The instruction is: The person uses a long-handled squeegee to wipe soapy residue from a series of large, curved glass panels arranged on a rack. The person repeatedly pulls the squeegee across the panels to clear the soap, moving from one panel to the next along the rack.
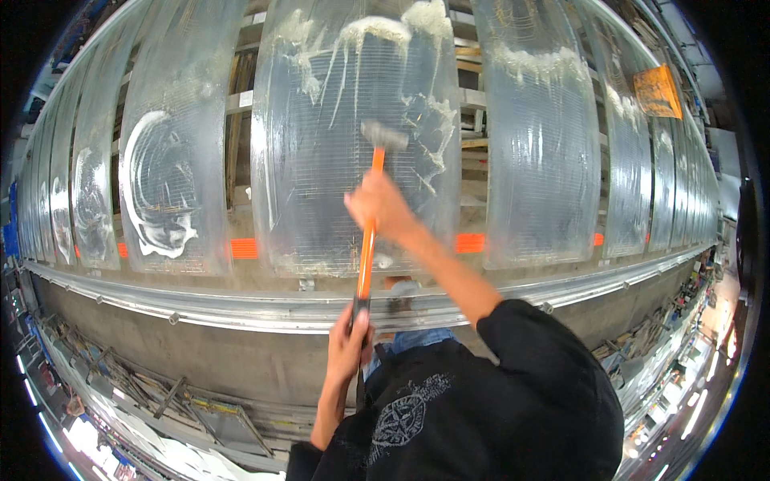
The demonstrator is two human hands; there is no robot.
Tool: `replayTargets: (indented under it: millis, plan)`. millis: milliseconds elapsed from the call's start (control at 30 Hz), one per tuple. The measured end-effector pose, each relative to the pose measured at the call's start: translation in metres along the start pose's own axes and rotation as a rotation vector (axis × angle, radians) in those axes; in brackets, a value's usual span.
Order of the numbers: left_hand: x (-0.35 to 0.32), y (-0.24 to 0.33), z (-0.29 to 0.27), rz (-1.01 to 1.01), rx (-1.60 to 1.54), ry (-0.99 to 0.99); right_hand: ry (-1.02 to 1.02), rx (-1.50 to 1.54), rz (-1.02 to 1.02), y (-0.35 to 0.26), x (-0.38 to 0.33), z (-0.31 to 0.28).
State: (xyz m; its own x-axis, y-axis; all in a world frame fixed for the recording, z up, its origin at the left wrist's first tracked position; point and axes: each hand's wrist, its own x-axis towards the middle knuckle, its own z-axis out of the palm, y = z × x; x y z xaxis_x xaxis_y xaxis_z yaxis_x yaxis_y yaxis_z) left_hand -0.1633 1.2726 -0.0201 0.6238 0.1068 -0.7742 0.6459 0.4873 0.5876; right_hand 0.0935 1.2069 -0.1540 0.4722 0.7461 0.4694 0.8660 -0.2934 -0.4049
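Black sleeve fabric with a pale printed emblem fills the lower right of the frame, and both of the person's forearms rise out of it toward the middle. Lower down, the left hand is closed tight around the dark butt end of a long-handled sledgehammer, fingers wrapped round the grip so that only the thumb side shows. Higher up, just above the centre of the frame, the right hand is likewise clenched on the orange shaft, a good way below the head, with its forearm running down and to the right into the sleeve. Both hands are thus clamped on the one tool, well apart from each other along the handle. The hammer's long axis stands nearly upright in the picture, leaning slightly to the right at the top, with its grey head uppermost and blurred. That head lies over the middle clear ribbed panel, one of a row of curved translucent sheets streaked with white residue that spans the upper half of the frame; whether it touches the panel cannot be told. Orange strips show between the panels along their lower edge. Below them a pale metal rail curves across the frame, passing behind the lower shaft and the left hand.
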Motion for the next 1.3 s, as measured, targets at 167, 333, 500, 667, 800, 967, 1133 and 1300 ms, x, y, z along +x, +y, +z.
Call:
replayTargets:
  millis: [167, 333, 500, 667, 800, 967, 1133, 1300]
  plan:
    - [0.116, 0.160, 0.066, 0.080, -0.209, -0.108, 0.186, 0.120, -0.077, 0.157, 0.120, -0.028]
    - [0.110, 0.175, 0.065, 0.142, -0.278, -0.080, -0.101, 0.001, 0.107, 0.164, 0.135, -0.036]
    - [0.033, 0.076, -0.012, 0.061, -0.195, -0.061, -0.004, 0.050, 0.120, 0.043, 0.059, -0.007]
    - [-0.058, -0.057, -0.137, 0.016, -0.081, -0.099, -0.293, 0.178, 0.021, -0.127, 0.024, 0.024]
    - [-0.146, -0.087, -0.197, 0.033, -0.290, -0.016, -0.149, 0.163, -0.018, -0.240, 0.050, 0.049]
    - [-0.160, -0.086, -0.274, 0.292, -0.537, 0.080, -0.020, 0.116, 0.067, -0.291, 0.102, 0.085]
    - [-0.206, -0.074, -0.358, 0.358, -0.608, 0.192, -0.252, -0.025, 0.186, -0.246, 0.111, 0.133]
    - [-0.215, -0.075, -0.427, 0.412, -0.746, 0.248, -0.458, -0.382, 0.452, -0.205, 0.124, 0.181]
